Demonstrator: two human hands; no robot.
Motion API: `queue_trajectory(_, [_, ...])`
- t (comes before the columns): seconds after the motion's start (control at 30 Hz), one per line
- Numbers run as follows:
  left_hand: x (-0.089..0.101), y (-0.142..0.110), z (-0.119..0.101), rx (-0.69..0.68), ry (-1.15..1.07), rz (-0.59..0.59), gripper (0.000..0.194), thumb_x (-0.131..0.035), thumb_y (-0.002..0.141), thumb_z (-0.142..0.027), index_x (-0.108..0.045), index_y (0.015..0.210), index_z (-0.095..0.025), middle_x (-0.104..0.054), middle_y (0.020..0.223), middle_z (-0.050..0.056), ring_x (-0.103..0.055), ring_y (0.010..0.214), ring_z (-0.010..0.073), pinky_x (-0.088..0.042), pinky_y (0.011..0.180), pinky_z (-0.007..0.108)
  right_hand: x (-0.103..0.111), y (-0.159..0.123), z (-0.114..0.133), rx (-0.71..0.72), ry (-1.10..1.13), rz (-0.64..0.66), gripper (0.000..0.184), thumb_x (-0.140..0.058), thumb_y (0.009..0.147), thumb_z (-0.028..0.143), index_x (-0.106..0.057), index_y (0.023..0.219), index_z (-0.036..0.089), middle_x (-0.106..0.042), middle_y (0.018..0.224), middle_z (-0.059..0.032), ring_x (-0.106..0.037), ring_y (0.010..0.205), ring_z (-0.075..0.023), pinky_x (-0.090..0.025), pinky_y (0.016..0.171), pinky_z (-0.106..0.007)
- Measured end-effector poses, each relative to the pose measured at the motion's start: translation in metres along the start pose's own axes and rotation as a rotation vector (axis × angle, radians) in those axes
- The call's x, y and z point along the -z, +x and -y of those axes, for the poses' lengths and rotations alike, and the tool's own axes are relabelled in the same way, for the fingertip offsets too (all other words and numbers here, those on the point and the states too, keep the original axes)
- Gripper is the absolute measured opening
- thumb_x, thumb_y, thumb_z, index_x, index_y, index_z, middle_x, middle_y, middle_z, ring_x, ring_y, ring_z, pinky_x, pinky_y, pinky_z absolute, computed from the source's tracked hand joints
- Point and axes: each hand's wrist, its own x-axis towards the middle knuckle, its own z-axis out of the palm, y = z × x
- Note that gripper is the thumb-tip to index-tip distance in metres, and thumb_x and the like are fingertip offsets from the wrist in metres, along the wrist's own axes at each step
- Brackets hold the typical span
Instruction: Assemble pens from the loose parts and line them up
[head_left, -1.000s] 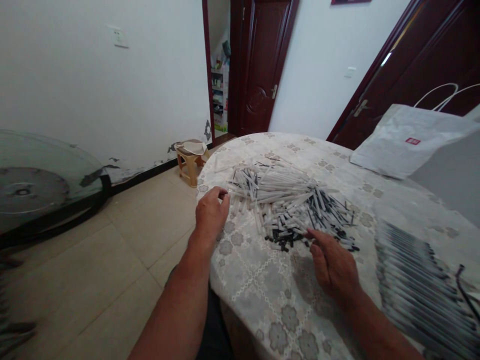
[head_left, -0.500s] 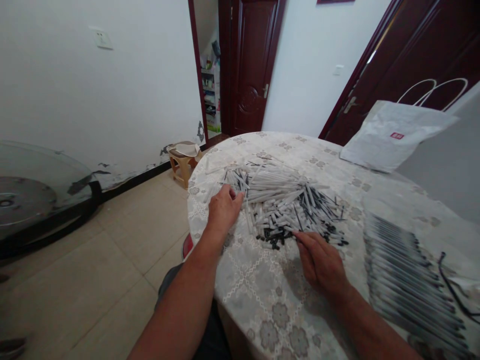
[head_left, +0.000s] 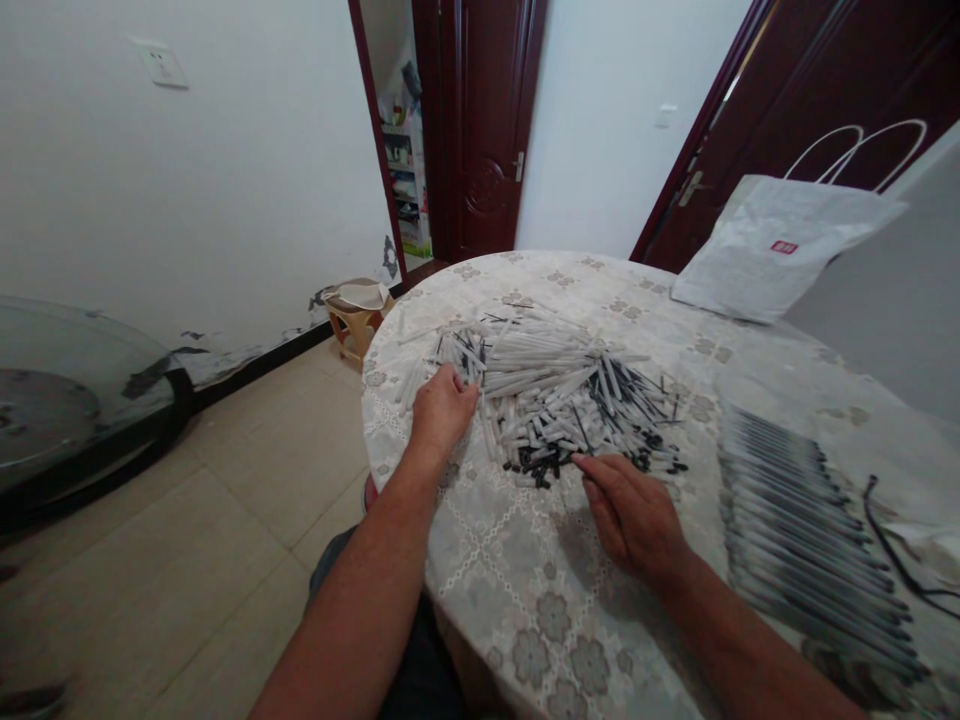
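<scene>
My left hand is at the left side of a pile of pen parts, with fingers curled and thumb and fingertips close together. Just beyond it lie thin dark-cored rods that look like pen refills. Long whitish pen barrels are heaped in the middle, and short white pieces lie in front of them. At the pile's near edge my right hand has its fingers pressed together, fingertips at the small black caps. Whatever either hand pinches is too small to make out.
Rows of pens lie side by side at the right of the round cloth-covered table. Near them is a thin black curved item, perhaps eyeglasses. A white paper bag stands at the back right. A stool is beyond the left edge.
The view has shifted a little, so everything sits slightly further left and up. Both hands stay at nearly the same spots by the pile, with the right fingertips close to the black caps.
</scene>
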Motion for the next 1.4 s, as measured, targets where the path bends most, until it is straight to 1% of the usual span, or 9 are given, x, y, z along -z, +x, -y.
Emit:
queue_trajectory(0.13, [0.008, -0.011, 0.005, -0.02, -0.093, 0.048, 0.02, -0.064, 0.077, -0.026, -0.047, 0.07, -0.024, -0.052, 0.062, -0.004, -0.05, 0.06, 0.016, -0.029, 0.057, 0.028, 0.0, -0.001, 0.0, 0.007, -0.024, 0.001, 0.04, -0.054, 0.097, 0.017, -0.06, 0.136, 0.021, -0.072, 0.109, -0.0118, -0.071, 0.095, -0.0228, -0.058, 0.081, -0.036])
queue_trajectory(0.3, [0.027, -0.038, 0.008, 0.047, -0.266, 0.163, 0.018, -0.065, 0.078, -0.026, -0.047, 0.073, -0.023, -0.053, 0.059, -0.005, -0.052, 0.057, 0.0144, -0.034, 0.056, 0.027, -0.002, -0.005, -0.001, 0.014, -0.027, 0.01, 0.041, -0.054, 0.097, 0.019, -0.059, 0.138, 0.021, -0.072, 0.11, -0.0117, -0.071, 0.094, -0.0224, -0.058, 0.08, -0.036])
queue_trajectory(0.43, [0.04, -0.055, 0.009, 0.123, -0.662, 0.331, 0.017, -0.068, 0.08, -0.028, -0.056, 0.09, -0.021, -0.061, 0.066, -0.005, -0.057, 0.056, 0.013, -0.04, 0.053, 0.025, -0.001, -0.004, 0.003, 0.028, -0.012, -0.034, 0.043, -0.054, 0.097, 0.017, -0.056, 0.14, 0.021, -0.07, 0.113, -0.0123, -0.07, 0.098, -0.0231, -0.057, 0.082, -0.036])
queue_trajectory(0.57, [0.033, -0.058, 0.004, 0.211, -1.143, 0.509, 0.038, -0.075, 0.08, -0.03, -0.063, 0.115, -0.018, -0.069, 0.083, 0.001, -0.062, 0.063, 0.0104, -0.049, 0.059, 0.023, 0.001, 0.002, 0.012, -0.003, 0.098, -0.1, 0.045, -0.051, 0.098, 0.013, -0.055, 0.142, 0.022, -0.069, 0.108, -0.0108, -0.069, 0.093, -0.0203, -0.058, 0.08, -0.034])
queue_trajectory(0.7, [0.016, -0.056, -0.006, 0.319, -1.398, 0.583, 0.029, -0.081, 0.076, -0.025, -0.065, 0.098, -0.015, -0.073, 0.091, 0.005, -0.071, 0.076, 0.0146, -0.058, 0.071, 0.027, 0.003, 0.005, 0.018, -0.006, 0.199, -0.111, 0.045, -0.049, 0.097, 0.009, -0.056, 0.138, 0.025, -0.071, 0.103, -0.0079, -0.071, 0.094, -0.0192, -0.059, 0.083, -0.034])
queue_trajectory(0.8, [0.009, -0.059, -0.011, 0.375, -1.47, 0.608, 0.027, -0.081, 0.074, -0.018, -0.061, 0.091, -0.017, -0.075, 0.094, 0.007, -0.075, 0.084, 0.0204, -0.061, 0.075, 0.033, 0.002, 0.003, 0.019, 0.067, 0.195, -0.092, 0.046, -0.052, 0.094, 0.006, -0.057, 0.136, 0.025, -0.074, 0.109, -0.0088, -0.072, 0.101, -0.0203, -0.06, 0.088, -0.036])
queue_trajectory(0.97, [0.011, -0.062, -0.009, 0.389, -1.529, 0.658, 0.026, -0.08, 0.077, -0.017, -0.06, 0.094, -0.017, -0.078, 0.098, 0.01, -0.076, 0.088, 0.024, -0.062, 0.081, 0.04, 0.0, 0.0, 0.02, 0.136, 0.187, -0.052, 0.048, -0.051, 0.093, 0.003, -0.057, 0.136, 0.022, -0.074, 0.112, -0.0108, -0.072, 0.104, -0.0204, -0.06, 0.09, -0.036])
queue_trajectory(1.23, [0.013, -0.061, -0.007, 0.446, -1.568, 0.654, 0.017, -0.076, 0.083, -0.02, -0.061, 0.091, -0.015, -0.078, 0.095, 0.013, -0.077, 0.085, 0.0251, -0.064, 0.071, 0.035, 0.004, 0.002, 0.022, 0.115, 0.221, -0.095, 0.045, -0.053, 0.091, 0.003, -0.062, 0.132, 0.02, -0.075, 0.107, -0.0105, -0.074, 0.097, -0.0202, -0.061, 0.086, -0.033])
queue_trajectory(1.4, [0.014, -0.063, -0.008, 0.401, -1.55, 0.745, 0.021, -0.077, 0.082, -0.018, -0.062, 0.096, -0.015, -0.078, 0.096, 0.013, -0.077, 0.081, 0.0238, -0.064, 0.066, 0.034, 0.004, 0.003, 0.022, 0.116, 0.248, -0.067, 0.046, -0.052, 0.091, 0.002, -0.061, 0.132, 0.021, -0.075, 0.109, -0.0098, -0.072, 0.099, -0.0199, -0.058, 0.088, -0.033])
